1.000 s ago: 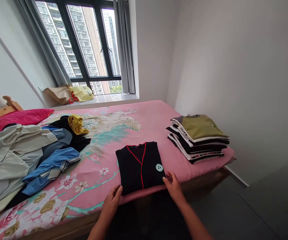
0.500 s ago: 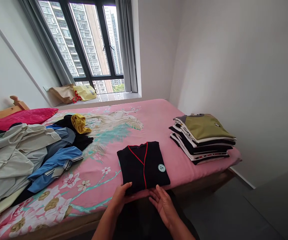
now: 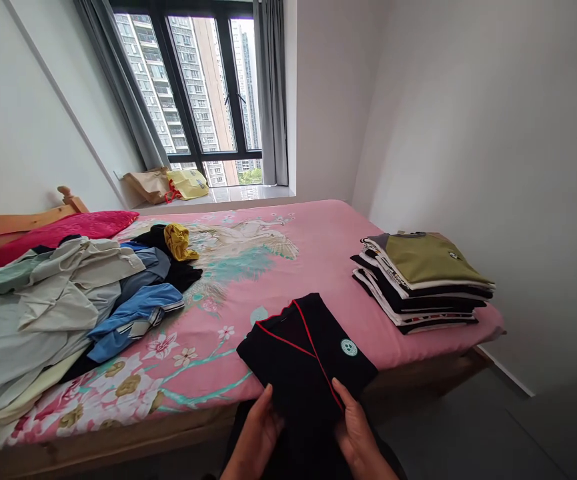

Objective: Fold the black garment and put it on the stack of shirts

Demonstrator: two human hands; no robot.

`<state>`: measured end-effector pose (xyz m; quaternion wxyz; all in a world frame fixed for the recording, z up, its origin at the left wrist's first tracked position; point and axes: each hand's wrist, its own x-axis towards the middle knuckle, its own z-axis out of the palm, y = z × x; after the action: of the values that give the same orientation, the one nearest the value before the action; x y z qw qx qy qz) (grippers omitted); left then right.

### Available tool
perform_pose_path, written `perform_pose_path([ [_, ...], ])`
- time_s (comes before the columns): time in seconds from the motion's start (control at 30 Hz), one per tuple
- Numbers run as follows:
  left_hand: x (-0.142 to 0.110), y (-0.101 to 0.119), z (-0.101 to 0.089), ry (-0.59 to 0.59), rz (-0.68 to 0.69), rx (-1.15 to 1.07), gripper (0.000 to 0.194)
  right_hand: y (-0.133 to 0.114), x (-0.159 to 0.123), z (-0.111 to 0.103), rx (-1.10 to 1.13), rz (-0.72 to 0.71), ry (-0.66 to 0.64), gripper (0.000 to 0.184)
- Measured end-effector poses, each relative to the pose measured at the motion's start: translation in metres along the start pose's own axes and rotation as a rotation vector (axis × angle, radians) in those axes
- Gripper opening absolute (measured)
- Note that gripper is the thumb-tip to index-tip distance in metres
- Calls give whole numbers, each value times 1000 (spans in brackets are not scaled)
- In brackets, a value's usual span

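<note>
A folded black V-neck top (image 3: 293, 360) with red trim and a round pale badge lies over the near edge of the bed, turned at an angle. My left hand (image 3: 261, 430) grips its near left edge, thumb on top and fingers beneath. My right hand (image 3: 355, 427) holds the near edge on the other side, its thumb by the red trim. The fingers of both hands are mostly hidden under the cloth. To the right stands a stack of folded clothes (image 3: 423, 293) with an olive-green shirt (image 3: 428, 260) uppermost.
A loose heap of clothes (image 3: 68, 300) covers the left of the bed, beside a red pillow (image 3: 58, 237). The pink floral bedsheet (image 3: 318, 247) spreads between heap and stack. Paper and yellow bags (image 3: 188, 183) sit on the windowsill. Bare wall rises at right.
The black top has been turned and drawn toward me over the bed's edge. My right hand, open beside it before, now grips it. The view has swung slightly left.
</note>
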<state>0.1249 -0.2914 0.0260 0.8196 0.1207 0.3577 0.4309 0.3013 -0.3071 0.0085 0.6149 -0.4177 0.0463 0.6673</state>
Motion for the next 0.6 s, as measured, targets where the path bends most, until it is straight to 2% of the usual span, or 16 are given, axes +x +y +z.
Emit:
perform_pose_path([
  [0.13,15,24,-4,66,114,-47,56,-5,-8,-19,-21,7,35,50],
  [0.3,25,28,-7,103,188,-106,54,-13,-16,-36,-52,1,23,47],
  [0.5,31,33,9,199,134,-21,53,-35,-20,-22,-64,114,-103,44],
  [0.6,37,30,20,261,154,-8,53,-52,-30,-5,-79,-33,-131,39],
])
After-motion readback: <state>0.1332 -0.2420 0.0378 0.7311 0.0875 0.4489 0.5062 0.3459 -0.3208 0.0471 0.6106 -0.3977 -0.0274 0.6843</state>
